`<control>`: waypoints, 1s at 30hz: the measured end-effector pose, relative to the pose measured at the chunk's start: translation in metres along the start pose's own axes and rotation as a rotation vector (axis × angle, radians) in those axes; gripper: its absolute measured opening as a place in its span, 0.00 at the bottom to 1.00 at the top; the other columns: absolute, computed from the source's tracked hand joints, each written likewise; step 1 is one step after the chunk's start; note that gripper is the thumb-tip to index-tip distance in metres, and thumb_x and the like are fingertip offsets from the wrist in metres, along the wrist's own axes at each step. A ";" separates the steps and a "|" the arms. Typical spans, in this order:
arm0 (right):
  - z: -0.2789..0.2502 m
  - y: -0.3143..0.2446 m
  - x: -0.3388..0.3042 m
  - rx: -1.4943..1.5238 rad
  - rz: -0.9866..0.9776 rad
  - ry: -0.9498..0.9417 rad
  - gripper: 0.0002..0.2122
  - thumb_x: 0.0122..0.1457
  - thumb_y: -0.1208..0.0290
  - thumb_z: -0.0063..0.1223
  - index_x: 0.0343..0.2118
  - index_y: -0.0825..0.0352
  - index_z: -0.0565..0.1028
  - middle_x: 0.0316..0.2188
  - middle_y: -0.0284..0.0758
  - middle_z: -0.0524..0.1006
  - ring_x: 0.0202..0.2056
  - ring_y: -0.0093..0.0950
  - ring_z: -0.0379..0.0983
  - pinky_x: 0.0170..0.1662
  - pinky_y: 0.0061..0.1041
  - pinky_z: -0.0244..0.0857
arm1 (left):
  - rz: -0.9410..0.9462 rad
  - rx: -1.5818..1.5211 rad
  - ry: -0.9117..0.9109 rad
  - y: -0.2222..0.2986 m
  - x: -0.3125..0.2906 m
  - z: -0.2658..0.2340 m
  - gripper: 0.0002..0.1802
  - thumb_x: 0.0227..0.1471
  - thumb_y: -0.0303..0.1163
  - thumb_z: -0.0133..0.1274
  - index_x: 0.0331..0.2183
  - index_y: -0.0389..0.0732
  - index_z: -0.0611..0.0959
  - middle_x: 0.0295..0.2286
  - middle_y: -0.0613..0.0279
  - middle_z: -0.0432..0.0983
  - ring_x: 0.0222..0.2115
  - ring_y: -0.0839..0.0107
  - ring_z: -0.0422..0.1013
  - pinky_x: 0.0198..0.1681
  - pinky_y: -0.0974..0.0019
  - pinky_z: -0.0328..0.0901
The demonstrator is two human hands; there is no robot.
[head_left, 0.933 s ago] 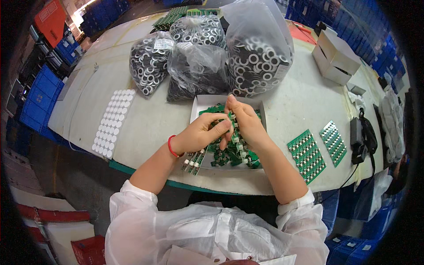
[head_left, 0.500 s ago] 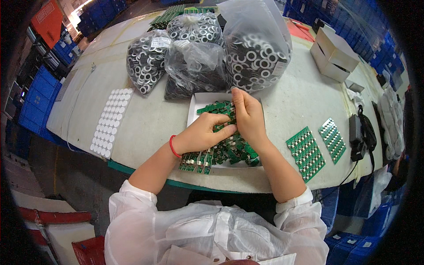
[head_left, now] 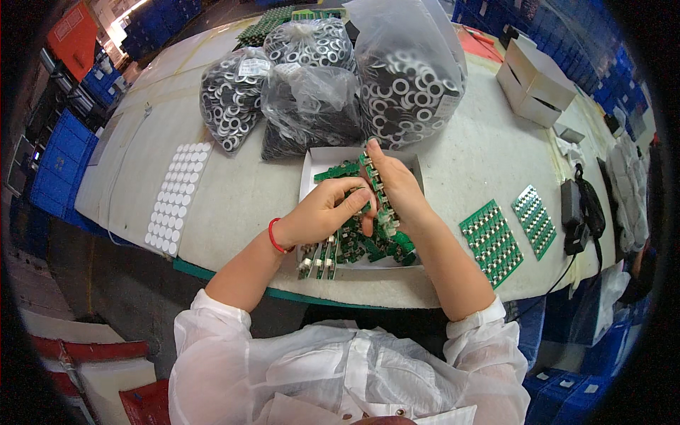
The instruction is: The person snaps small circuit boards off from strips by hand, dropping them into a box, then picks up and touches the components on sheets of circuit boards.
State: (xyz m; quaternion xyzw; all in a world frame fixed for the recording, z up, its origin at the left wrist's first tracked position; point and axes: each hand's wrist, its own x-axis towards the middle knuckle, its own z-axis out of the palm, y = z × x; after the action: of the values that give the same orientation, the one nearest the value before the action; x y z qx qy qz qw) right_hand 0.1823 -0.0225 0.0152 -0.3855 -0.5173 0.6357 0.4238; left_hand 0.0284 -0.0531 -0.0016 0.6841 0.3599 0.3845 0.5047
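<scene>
My right hand (head_left: pixel 398 190) grips a narrow green circuit board strip (head_left: pixel 377 185) with small metal parts along it, tilted over a shallow white tray (head_left: pixel 307 177). Thumb and fingers of my left hand (head_left: pixel 327 211) are pinched at the strip's inner edge, on what looks like a small green circuit board (head_left: pixel 366 207); the fingers partly hide it. Loose small circuit boards (head_left: pixel 382 248) are heaped in the tray under both hands. More board strips (head_left: pixel 322 261) lie by the tray's near left corner, below my left wrist.
Several clear bags of ring-shaped parts (head_left: pixel 407 95) stand behind the tray. Two green board panels (head_left: pixel 491 243) lie to the right, near a black power adapter (head_left: pixel 571 205) with its cable. A sheet of white round stickers (head_left: pixel 177 198) lies left. A white box (head_left: pixel 535 85) sits far right.
My right hand has turned, so the strip's face with its metal parts now shows. The left fingers have stayed close to it. Fewer of the strips below my left wrist show now.
</scene>
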 end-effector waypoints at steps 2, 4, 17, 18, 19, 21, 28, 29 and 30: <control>0.000 0.000 -0.001 0.184 0.218 -0.018 0.23 0.66 0.53 0.36 0.20 0.63 0.70 0.15 0.26 0.66 0.18 0.13 0.59 0.21 0.21 0.55 | -0.059 -0.167 -0.075 0.013 -0.002 0.001 0.16 0.59 0.36 0.45 0.27 0.34 0.78 0.21 0.64 0.72 0.24 0.79 0.65 0.30 0.72 0.61; -0.007 0.013 0.007 0.102 0.059 -0.047 0.23 0.66 0.52 0.36 0.20 0.64 0.69 0.15 0.25 0.66 0.18 0.13 0.59 0.21 0.21 0.54 | -0.044 -0.037 -0.052 0.006 0.001 -0.005 0.17 0.58 0.38 0.47 0.28 0.33 0.78 0.22 0.64 0.73 0.25 0.79 0.66 0.31 0.71 0.62; -0.016 0.003 0.006 0.253 0.162 -0.051 0.23 0.63 0.50 0.40 0.19 0.64 0.70 0.14 0.23 0.67 0.17 0.13 0.60 0.20 0.17 0.53 | -0.029 -0.222 -0.216 0.005 0.002 -0.004 0.12 0.56 0.35 0.51 0.33 0.33 0.78 0.26 0.61 0.77 0.30 0.77 0.72 0.36 0.74 0.65; -0.013 0.002 0.007 0.177 0.119 -0.016 0.23 0.64 0.50 0.40 0.19 0.64 0.70 0.15 0.23 0.67 0.18 0.13 0.60 0.21 0.17 0.53 | -0.031 -0.223 -0.219 0.004 0.002 -0.006 0.12 0.56 0.35 0.51 0.33 0.33 0.78 0.26 0.61 0.77 0.30 0.77 0.72 0.36 0.74 0.65; -0.011 0.002 0.009 0.101 0.076 0.018 0.23 0.64 0.51 0.39 0.20 0.65 0.70 0.15 0.23 0.66 0.18 0.13 0.60 0.21 0.17 0.54 | 0.011 -0.032 -0.181 0.002 0.004 -0.008 0.13 0.57 0.36 0.50 0.33 0.33 0.79 0.27 0.62 0.77 0.30 0.77 0.73 0.36 0.74 0.65; -0.026 0.008 0.018 -0.168 -0.073 -0.012 0.23 0.65 0.52 0.38 0.23 0.68 0.70 0.16 0.26 0.67 0.19 0.15 0.59 0.23 0.19 0.55 | 0.054 0.159 -0.142 -0.004 0.005 -0.009 0.14 0.58 0.37 0.49 0.33 0.33 0.79 0.28 0.62 0.77 0.31 0.77 0.73 0.36 0.73 0.65; -0.015 0.022 0.012 -0.150 -0.268 -0.200 0.19 0.66 0.59 0.38 0.30 0.73 0.70 0.20 0.27 0.67 0.25 0.16 0.59 0.30 0.21 0.58 | -0.064 -0.048 0.025 0.005 0.004 -0.013 0.21 0.61 0.46 0.42 0.29 0.36 0.72 0.22 0.64 0.73 0.26 0.81 0.71 0.28 0.76 0.61; -0.014 0.020 0.011 -0.072 -0.212 -0.194 0.19 0.66 0.58 0.38 0.30 0.73 0.70 0.20 0.26 0.67 0.25 0.15 0.59 0.30 0.20 0.58 | -0.095 -0.130 0.001 0.005 0.003 -0.014 0.21 0.61 0.46 0.42 0.28 0.37 0.71 0.21 0.65 0.72 0.24 0.82 0.71 0.27 0.76 0.60; -0.013 0.016 0.010 0.018 -0.147 -0.196 0.19 0.66 0.58 0.38 0.28 0.69 0.71 0.20 0.23 0.68 0.24 0.13 0.60 0.28 0.17 0.58 | -0.095 -0.130 0.004 0.005 0.002 -0.014 0.21 0.61 0.46 0.42 0.28 0.37 0.71 0.21 0.65 0.72 0.24 0.82 0.71 0.27 0.76 0.60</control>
State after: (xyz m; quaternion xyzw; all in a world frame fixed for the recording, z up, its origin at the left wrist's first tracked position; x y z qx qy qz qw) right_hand 0.1887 -0.0106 -0.0033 -0.2786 -0.5774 0.6423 0.4200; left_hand 0.0170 -0.0466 0.0066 0.6312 0.3675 0.3839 0.5649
